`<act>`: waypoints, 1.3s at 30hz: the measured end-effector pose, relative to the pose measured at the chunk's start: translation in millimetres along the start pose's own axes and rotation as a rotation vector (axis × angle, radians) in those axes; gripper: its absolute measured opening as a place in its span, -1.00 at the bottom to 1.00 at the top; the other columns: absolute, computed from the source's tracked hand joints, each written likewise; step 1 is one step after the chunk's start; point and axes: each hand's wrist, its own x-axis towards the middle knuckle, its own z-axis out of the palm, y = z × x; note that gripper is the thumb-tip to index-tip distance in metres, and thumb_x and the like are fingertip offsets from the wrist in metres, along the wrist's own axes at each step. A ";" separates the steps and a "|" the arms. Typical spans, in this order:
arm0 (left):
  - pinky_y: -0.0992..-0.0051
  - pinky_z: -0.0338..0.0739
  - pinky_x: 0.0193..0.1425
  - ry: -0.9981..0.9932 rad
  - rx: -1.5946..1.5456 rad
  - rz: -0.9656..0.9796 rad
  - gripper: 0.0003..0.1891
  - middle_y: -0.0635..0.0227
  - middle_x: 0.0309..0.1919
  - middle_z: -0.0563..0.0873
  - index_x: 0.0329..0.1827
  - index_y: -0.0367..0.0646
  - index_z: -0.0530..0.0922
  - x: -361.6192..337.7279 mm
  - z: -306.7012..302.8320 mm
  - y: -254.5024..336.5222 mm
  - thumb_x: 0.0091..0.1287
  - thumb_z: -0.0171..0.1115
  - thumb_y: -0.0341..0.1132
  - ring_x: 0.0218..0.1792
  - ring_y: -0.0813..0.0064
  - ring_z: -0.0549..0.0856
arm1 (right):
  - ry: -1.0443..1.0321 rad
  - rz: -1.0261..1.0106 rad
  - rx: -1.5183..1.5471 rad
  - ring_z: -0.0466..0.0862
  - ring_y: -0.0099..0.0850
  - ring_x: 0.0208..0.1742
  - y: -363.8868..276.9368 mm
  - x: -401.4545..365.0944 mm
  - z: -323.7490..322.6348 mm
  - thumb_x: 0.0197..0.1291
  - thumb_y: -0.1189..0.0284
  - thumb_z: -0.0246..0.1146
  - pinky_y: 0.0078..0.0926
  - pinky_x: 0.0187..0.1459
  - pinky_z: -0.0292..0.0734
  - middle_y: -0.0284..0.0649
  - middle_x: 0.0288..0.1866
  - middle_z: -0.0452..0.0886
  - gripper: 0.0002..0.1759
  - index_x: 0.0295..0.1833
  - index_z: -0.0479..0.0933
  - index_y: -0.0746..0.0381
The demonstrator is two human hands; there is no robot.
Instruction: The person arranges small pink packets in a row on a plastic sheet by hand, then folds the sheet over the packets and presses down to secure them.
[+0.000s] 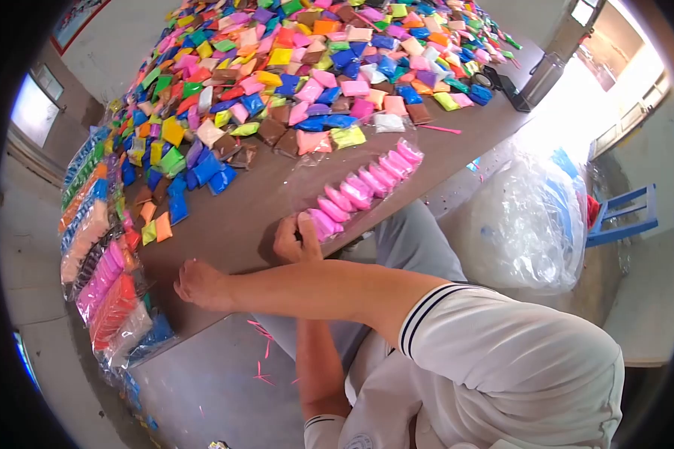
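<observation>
A long clear plastic bag lies slantwise along the table's near edge, with a row of bright pink packets inside. My left hand closes on its lower-left end, thumb and fingers pinched together. Crossing above my left forearm, my right arm reaches to the left. My right hand is closed over the table edge, its fingers curled; what they hold, if anything, is too small to make out.
Heaped small coloured packets cover the back of the brown table. Filled bags line its left side. A metal flask stands at the back right. A large clear plastic sack sits by a blue stool. Pink strips lie below.
</observation>
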 end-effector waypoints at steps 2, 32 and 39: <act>0.18 0.52 -0.23 -0.015 0.047 0.024 -0.77 0.10 -0.41 0.68 -0.29 -0.28 0.62 1.0 -1.3 -0.2 0.44 0.20 -0.28 -0.38 0.10 0.65 | -0.059 -0.024 0.087 0.66 -0.07 -0.30 5.0 -13.9 -21.9 0.06 0.37 0.25 -0.20 -0.32 0.57 -0.08 -0.36 0.64 -0.66 -0.12 0.53 0.40; 0.34 0.42 -0.29 -0.066 -0.009 -0.021 -0.71 0.19 -0.47 0.58 -0.26 -0.36 0.57 1.0 -3.0 9.6 0.51 0.12 -0.27 -0.43 0.38 0.49 | 0.050 0.818 0.510 0.70 -0.23 -0.36 212.7 -211.5 -254.5 0.10 0.34 0.35 -0.28 -0.28 0.56 -0.06 -0.37 0.69 -0.68 -0.08 0.63 0.31; 0.31 0.41 -0.31 -0.066 0.006 0.002 -0.71 0.17 -0.47 0.58 -0.25 -0.37 0.58 2.2 -4.5 14.3 0.51 0.12 -0.27 -0.44 0.35 0.51 | -0.119 0.749 0.359 0.72 -0.06 -0.30 219.8 -213.7 -266.3 0.07 0.32 0.31 -0.12 -0.23 0.58 -0.04 -0.35 0.71 -0.72 -0.12 0.63 0.23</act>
